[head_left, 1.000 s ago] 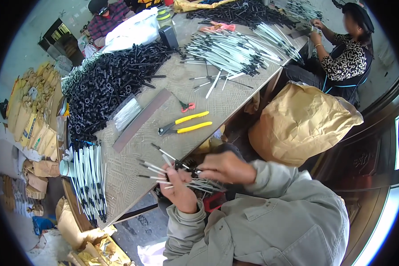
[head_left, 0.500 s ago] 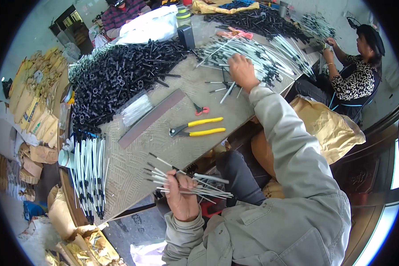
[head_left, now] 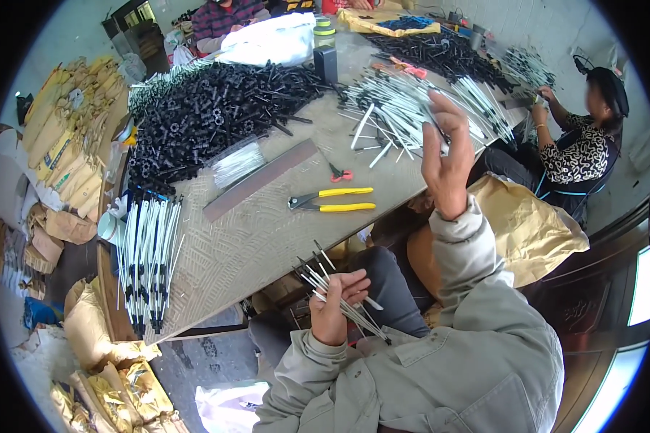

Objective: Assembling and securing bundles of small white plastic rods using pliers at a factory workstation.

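Note:
My left hand (head_left: 337, 307) is closed around a loose bundle of thin white rods (head_left: 354, 315), some with dark tips, over my lap in front of the table edge. My right hand (head_left: 451, 162) is raised at the right side of the table, in front of a spread pile of white rods (head_left: 386, 101). Its thumb and fingers are bent toward each other around a blurred pale streak that looks like a white rod. Yellow-handled pliers (head_left: 332, 200) and small red-handled cutters (head_left: 340, 174) lie on the table between the hands.
A big heap of black plastic parts (head_left: 209, 108) covers the table's far left. Near it lie a long flat bar (head_left: 260, 180) and a clear bag of white strips (head_left: 236, 165). Bundled rods (head_left: 148, 260) lie at the left edge. A co-worker (head_left: 578, 144) sits at the right.
My right hand has drawn back from the white rod pile toward me and lifted. My left hand has shifted right with its bundle. The view has turned slightly.

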The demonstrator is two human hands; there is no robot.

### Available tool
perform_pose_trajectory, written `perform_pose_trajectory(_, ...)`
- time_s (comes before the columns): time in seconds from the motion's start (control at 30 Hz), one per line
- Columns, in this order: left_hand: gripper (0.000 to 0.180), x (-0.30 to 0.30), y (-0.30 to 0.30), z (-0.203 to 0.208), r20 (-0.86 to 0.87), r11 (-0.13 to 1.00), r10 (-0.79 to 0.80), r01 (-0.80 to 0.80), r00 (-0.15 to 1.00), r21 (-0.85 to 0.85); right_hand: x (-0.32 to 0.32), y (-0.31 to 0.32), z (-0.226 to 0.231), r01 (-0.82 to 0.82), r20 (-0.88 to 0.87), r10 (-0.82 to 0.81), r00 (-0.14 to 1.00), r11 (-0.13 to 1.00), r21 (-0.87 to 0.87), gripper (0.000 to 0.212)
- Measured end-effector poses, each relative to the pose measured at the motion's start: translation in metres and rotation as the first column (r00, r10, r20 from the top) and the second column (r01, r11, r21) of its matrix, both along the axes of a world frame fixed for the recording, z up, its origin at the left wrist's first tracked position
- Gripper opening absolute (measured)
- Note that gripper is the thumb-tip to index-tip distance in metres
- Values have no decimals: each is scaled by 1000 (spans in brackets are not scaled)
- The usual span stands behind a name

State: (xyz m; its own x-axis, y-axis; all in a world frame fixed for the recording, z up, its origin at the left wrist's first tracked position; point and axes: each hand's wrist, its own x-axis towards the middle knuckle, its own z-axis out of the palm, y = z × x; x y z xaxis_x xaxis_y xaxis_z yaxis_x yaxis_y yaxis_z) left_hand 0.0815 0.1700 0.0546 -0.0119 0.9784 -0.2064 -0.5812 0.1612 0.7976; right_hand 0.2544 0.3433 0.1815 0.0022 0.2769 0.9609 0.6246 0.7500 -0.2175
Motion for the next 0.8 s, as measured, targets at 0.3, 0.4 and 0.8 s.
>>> perform_pose_trajectory(0.3, 29, 10, 2, -3, 61, 1000, -22, 23, 998, -14, 42, -11, 34, -137, -393, 217, 894, 966, 221, 15)
perform_pose_trajectory(0.4, 39, 14, 4, -3, 14, 996, -89, 89, 996, 4, 49, -56, 31, -206, -305, 321, 897, 912, 356, 25)
perform_pose_trajectory(0.8, 44, -2, 50, 30, -15, 977, 155, -151, 988, 151, 6, -146, -81, -756, -657, 373, 655, 303, -581, 11)
